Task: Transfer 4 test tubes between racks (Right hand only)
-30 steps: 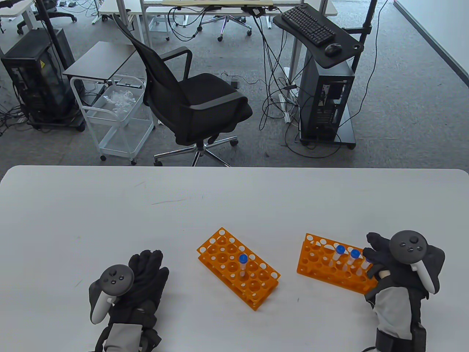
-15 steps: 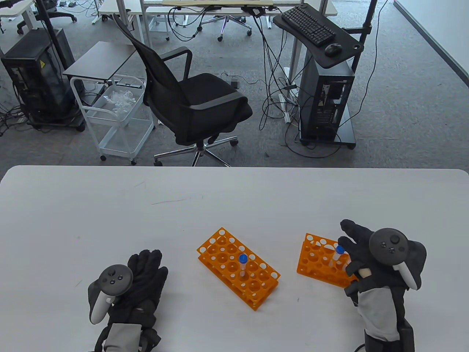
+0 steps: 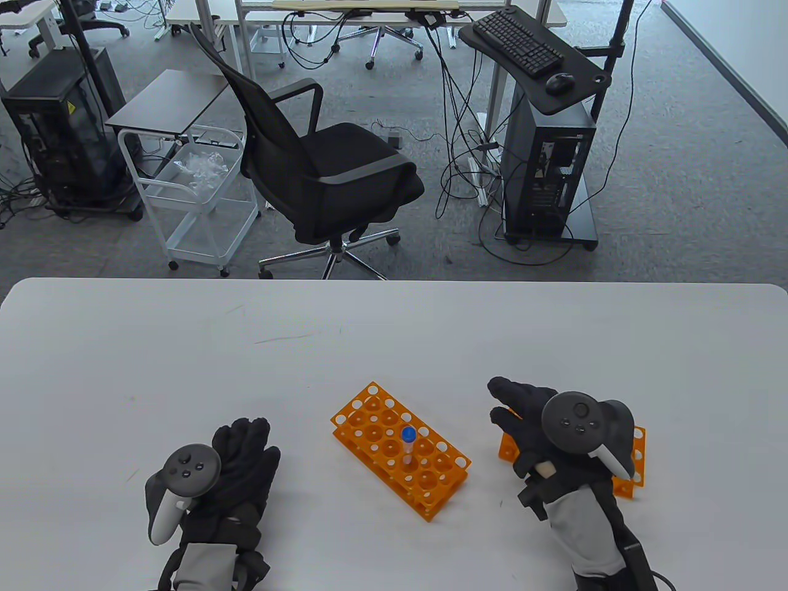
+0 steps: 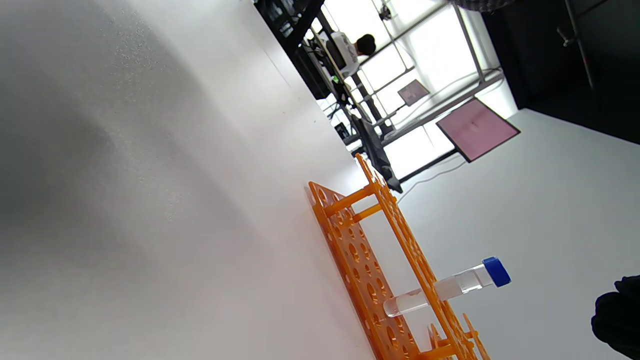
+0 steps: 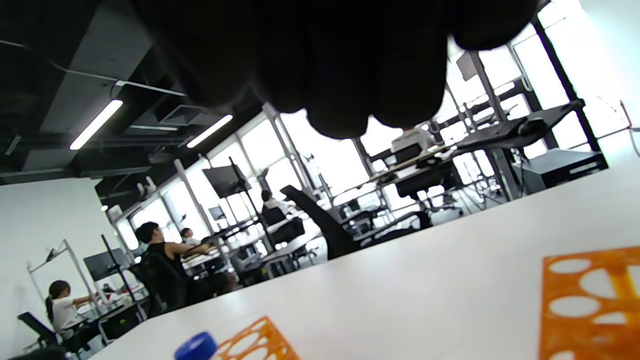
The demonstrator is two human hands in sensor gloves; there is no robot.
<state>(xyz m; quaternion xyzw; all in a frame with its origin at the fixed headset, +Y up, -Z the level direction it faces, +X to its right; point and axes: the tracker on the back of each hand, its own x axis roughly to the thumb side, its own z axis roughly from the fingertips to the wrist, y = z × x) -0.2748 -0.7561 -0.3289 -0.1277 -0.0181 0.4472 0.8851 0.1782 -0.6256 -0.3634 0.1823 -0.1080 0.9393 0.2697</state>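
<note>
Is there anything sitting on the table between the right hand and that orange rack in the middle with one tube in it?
Nothing visible. In the table view only bare white table lies between the right hand and the middle rack, which already holds one blue-capped tube.

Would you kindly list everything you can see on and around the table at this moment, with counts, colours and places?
Table: one, white, across the foreground.
Left rack: one, orange, table centre.
Test tube: one visible, clear with blue cap, upright in the left rack.
Right rack: one, orange, mostly hidden under the right hand; its contents cannot be seen.
Office chair: one, black, behind the table.
Cart: one, white wire, left of the chair.
Computer towers: two, black, on the floor left and right.
Keyboard: one, black, on a stand with a mouse.
Left hand: black glove, resting on the table.
Right hand: black glove, fingers spread, over the right rack.
</note>
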